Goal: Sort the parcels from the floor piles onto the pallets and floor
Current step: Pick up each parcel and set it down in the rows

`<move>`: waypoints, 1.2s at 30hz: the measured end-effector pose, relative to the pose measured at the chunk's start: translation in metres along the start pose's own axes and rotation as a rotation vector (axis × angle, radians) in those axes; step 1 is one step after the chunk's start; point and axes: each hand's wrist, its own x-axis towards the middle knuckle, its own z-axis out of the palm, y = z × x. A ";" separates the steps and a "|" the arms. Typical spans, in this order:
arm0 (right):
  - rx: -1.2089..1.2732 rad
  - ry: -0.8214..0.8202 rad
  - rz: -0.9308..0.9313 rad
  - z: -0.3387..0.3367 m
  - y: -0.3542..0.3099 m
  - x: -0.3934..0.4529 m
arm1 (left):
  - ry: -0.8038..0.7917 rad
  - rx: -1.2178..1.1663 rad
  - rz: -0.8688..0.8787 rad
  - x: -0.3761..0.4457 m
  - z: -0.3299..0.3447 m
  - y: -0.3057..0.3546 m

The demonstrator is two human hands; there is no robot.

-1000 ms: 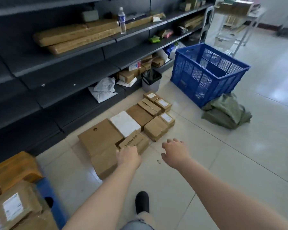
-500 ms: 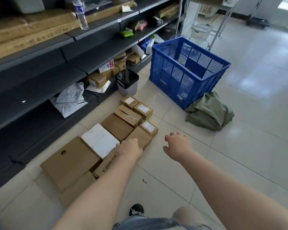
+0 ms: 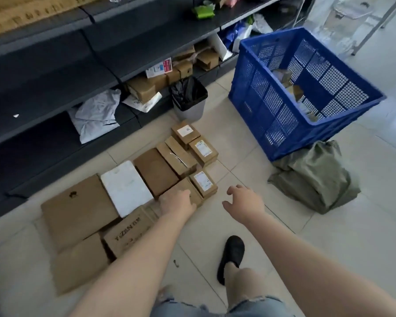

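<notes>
Tiled floor (image 3: 329, 236) carries a cluster of cardboard parcels (image 3: 156, 170) and one white parcel (image 3: 126, 188) before the shelving. Also on the floor: a lined bin (image 3: 189, 104), a blue crate (image 3: 272, 106), and a green sack (image 3: 313, 177) against the crate.

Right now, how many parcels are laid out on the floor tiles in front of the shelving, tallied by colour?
Brown cardboard boxes: 9
White parcel: 1
Total: 10
</notes>
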 end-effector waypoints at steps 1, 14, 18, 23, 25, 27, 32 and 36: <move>0.019 -0.027 0.004 -0.003 0.017 0.018 | -0.018 -0.032 -0.012 0.015 0.005 0.013; 0.399 -0.291 0.217 0.163 0.134 0.274 | -0.254 -0.451 -0.205 0.272 0.177 0.051; 0.463 -0.277 0.244 0.257 0.145 0.355 | -0.255 -0.635 -0.257 0.351 0.265 0.042; 0.598 -0.230 0.296 0.355 0.152 0.456 | -0.182 -0.926 -0.456 0.445 0.351 0.028; 0.687 -0.216 0.324 0.385 0.152 0.491 | -0.168 -1.032 -0.560 0.478 0.371 0.025; 0.734 -0.216 0.323 0.409 0.152 0.515 | -0.165 -1.094 -0.679 0.507 0.388 0.024; 0.764 -0.305 0.271 0.435 0.154 0.536 | -0.154 -1.245 -0.831 0.547 0.421 0.010; 0.788 -0.261 0.289 0.415 0.160 0.527 | -0.061 -1.127 -0.724 0.525 0.409 0.016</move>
